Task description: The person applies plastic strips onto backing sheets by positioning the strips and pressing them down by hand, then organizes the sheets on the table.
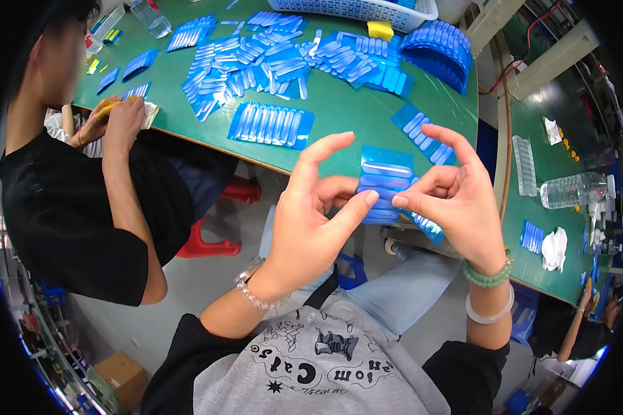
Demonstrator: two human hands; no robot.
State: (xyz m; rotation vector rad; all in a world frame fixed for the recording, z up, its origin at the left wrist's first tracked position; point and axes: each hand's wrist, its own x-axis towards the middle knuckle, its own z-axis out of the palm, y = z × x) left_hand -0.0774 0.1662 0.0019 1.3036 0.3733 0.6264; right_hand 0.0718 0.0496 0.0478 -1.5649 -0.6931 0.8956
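Note:
Between my hands, above the table's front edge, is a small blue film sheet (384, 169) bearing several rounded, clear-looking strips in a stack. My left hand (310, 221) pinches its left side between thumb and fingers, with the index finger raised. On the opposite edge, the thumb and fingers of my right hand (460, 200) also grip it, index finger raised too. Just beyond my right hand, another strip-covered blue sheet (415, 128) lies on the table. A further blue sheet (428, 228) shows partly under my right hand, which hides the rest.
Blue strip sheets (256, 59) cover much of the green table (166, 104). At the back stand a white basket (353, 10), a yellow block (380, 30) and a curved stack of sheets (439, 52). A co-worker (83, 187) sits at left; a bottle (574, 190) lies on the right table.

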